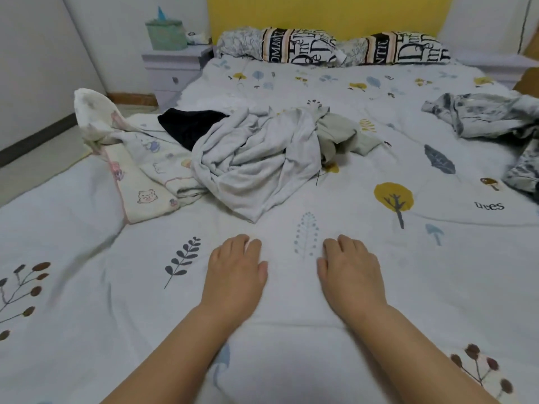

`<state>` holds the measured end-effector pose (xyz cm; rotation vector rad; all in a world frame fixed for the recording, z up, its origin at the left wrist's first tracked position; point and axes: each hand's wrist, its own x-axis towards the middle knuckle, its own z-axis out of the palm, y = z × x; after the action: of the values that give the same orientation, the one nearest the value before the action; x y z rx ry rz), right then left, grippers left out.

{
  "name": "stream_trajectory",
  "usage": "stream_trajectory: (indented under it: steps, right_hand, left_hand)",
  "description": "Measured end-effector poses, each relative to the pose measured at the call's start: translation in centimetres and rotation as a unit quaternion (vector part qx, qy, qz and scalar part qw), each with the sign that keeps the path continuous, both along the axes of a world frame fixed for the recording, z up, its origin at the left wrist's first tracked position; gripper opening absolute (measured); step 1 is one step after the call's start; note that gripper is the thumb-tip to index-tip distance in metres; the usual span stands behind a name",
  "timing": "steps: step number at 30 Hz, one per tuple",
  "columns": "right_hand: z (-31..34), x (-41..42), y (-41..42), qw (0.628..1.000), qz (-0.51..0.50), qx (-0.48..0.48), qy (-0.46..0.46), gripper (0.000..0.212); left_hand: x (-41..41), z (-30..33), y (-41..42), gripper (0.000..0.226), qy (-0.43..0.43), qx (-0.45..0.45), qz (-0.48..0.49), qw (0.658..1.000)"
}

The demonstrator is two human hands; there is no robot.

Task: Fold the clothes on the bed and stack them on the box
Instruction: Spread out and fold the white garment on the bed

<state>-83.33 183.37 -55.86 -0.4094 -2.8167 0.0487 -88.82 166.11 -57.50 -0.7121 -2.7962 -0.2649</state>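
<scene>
Left hand (236,268) and right hand (348,268) low in the centre of the frame, palms down, fingers relaxed and slightly curved. Grip loose on both sides, nothing held. Fingertips close over the bedspread (306,290); actual contact not certain.

Just above the hands, centre of frame: light grey garment (250,167), crumpled, nearest edge a short reach past the left hand's fingertips. Partly under it, toward upper left, a black garment (189,128). Against its right side, a pale green garment (344,132), bunched. Left of centre, a cream printed piece with cartoon animals (143,176), trailing toward the bed's left edge. Far right edge, a grey-and-white mottled garment (481,115), well apart from the main heap.

No box plainly in view; a brown corner at the right edge (529,83) possibly cardboard, cannot tell.

Nothing folded yet, by the look of it. Likely step: take the first piece. Best candidate the grey one, on top and closest. Advisable to pinch at two separate points along one hem or the shoulders, lift clear so the black and green pieces stay behind, then spread flat on the bare patch of bedspread where the hands now are. Risk: tangled sleeves dragging neighbours along.

Upper frame: two patterned pillows (297,46), yellow headboard (320,13), nightstand (175,65) upper left.
</scene>
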Motion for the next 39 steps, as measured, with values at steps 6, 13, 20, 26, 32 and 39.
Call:
stream_trajectory:
  steps: [6,13,20,26,32,39]
  right_hand:
    - [-1.5,0.9,-0.2,0.996,0.011,0.012,0.085,0.03]
    - [-1.7,3.0,-0.9,0.998,0.01,-0.012,0.067,0.027]
    - [-1.7,4.1,-1.3,0.996,0.0,-0.085,-0.01,0.044]
    - [-2.8,2.4,-0.9,0.99,-0.008,-0.136,0.027,0.045]
    - [-2.7,1.9,-0.7,0.987,-0.023,-0.146,0.068,0.042]
    - [-1.1,3.7,-0.9,0.977,-0.022,-0.211,-0.021,0.046]
  left_hand:
    - [0.1,-0.3,-0.1,0.038,0.046,0.025,-0.001,0.999]
    - [1.1,0.4,-0.2,0.035,0.034,-0.01,-0.009,0.999]
    - [-0.2,5.1,0.9,0.059,0.035,-0.041,0.064,0.997]
    - [-6.9,6.6,3.5,0.085,0.107,-0.232,0.081,0.963]
    - [-9.1,6.7,4.0,0.026,0.056,-0.102,0.024,0.993]
    - [-0.4,8.3,1.2,0.021,-0.157,-0.021,-0.165,0.973]
